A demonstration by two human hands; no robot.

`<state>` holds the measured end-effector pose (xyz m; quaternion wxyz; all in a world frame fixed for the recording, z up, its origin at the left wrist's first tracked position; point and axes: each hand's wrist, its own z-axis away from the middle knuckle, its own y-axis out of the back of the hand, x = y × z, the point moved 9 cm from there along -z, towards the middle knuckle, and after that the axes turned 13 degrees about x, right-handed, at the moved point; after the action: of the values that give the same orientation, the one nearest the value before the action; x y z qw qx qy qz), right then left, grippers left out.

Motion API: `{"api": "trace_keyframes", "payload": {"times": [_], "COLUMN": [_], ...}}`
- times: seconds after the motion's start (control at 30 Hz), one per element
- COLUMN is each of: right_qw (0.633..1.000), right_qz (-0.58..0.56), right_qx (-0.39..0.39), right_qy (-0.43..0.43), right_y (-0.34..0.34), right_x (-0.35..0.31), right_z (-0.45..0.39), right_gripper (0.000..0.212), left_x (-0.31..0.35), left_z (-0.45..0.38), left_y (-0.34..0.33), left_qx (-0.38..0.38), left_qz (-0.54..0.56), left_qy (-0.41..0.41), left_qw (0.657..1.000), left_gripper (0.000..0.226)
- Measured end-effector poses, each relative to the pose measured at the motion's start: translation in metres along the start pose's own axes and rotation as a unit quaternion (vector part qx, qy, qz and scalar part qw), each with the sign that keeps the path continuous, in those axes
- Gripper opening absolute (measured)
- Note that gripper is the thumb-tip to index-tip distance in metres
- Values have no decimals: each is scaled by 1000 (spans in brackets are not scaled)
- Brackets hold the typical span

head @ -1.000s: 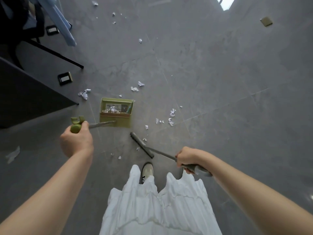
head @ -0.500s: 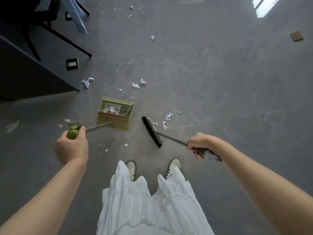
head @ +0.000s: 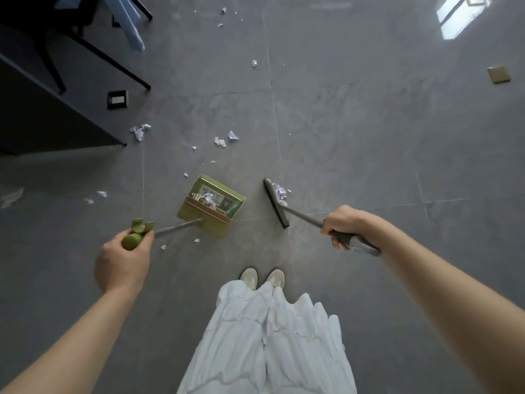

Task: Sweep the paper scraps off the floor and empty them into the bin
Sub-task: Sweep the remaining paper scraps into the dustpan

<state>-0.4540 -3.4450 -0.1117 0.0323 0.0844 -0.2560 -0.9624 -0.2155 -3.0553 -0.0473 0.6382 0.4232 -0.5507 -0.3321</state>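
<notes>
Grey tiled floor (head: pixel 355 137), one dark desk (head: pixel 42 115) far left. One green dustpan (head: pixel 211 204) at centre, scraps inside; left hand (head: pixel 122 263) wrapped round its handle. One broom (head: pixel 275 203) just right of it, scraps against the head; right hand (head: pixel 341 226) gripping the handle. Hands well apart. Roughly a dozen paper scraps (head: pixel 224 139) scattered beyond and left of the dustpan. One floor socket (head: pixel 117 99) far left.
</notes>
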Motion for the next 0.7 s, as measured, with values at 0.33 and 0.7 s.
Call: {"api": "trace_keyframes", "payload": {"times": [0.33, 0.7], "right_qw": [995, 988], "right_qz": [-29, 0], "right_qx": [94, 144], "right_qy": [-9, -47], "right_y": [69, 38], "right_x": [9, 33], "right_z": [-12, -32], "right_gripper": [11, 10], "left_x": [45, 76], "left_z": [16, 18], "left_y": [-53, -103], "left_qx": [-111, -149], "left_qz": [-5, -24], "left_qy": [-69, -89], "left_qw": [991, 984], "left_gripper": [29, 24]}}
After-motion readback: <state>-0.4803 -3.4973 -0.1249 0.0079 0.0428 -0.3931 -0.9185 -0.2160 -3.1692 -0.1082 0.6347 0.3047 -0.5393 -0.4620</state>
